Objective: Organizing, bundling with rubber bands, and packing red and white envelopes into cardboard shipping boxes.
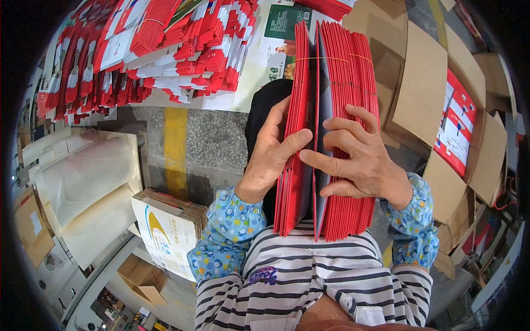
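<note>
A thick bundle of red flattened cartons (350,204) stands on edge against my lap, with a thin band around its far part. It is parted by a gap, where grey inner faces show. My left hand (270,154) grips the thinner left section, thumb on its near edges and fingers behind its outer side. My right hand (364,160) lies over the thicker right section, fingers spread and bent; its index fingertip reaches across to the gap and hooks the edge there. The undersides of both palms are hidden.
At the far left, red and white flattened cartons (193,60) lie piled on a table (232,102). On the right stands an open cardboard box (422,83) with red printed cartons (457,124) inside. A tied white stack (165,226) is left of my arm, beside yellow-striped floor (175,149).
</note>
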Action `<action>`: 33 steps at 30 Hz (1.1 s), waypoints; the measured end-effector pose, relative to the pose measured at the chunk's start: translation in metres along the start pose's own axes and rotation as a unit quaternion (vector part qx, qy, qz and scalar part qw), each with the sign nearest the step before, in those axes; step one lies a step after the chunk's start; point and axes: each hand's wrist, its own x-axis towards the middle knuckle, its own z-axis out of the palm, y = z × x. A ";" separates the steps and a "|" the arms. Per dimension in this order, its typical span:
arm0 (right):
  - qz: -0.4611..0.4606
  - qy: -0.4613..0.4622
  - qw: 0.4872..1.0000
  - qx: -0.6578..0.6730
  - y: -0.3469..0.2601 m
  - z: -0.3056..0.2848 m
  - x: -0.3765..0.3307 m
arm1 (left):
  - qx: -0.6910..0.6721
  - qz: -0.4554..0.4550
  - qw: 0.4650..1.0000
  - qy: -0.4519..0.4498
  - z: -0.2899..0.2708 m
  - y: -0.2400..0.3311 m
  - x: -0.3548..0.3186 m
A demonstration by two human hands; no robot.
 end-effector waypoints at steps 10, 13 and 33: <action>-0.008 -0.027 1.000 -0.003 0.000 -0.001 0.004 | -0.009 0.002 1.000 -0.018 0.002 -0.003 0.001; -0.007 -0.025 1.000 -0.002 0.000 0.000 0.004 | -0.002 0.004 1.000 -0.016 0.001 -0.003 0.002; -0.003 -0.029 1.000 0.006 0.000 -0.001 0.002 | 0.082 0.035 0.996 -0.002 -0.005 -0.010 0.002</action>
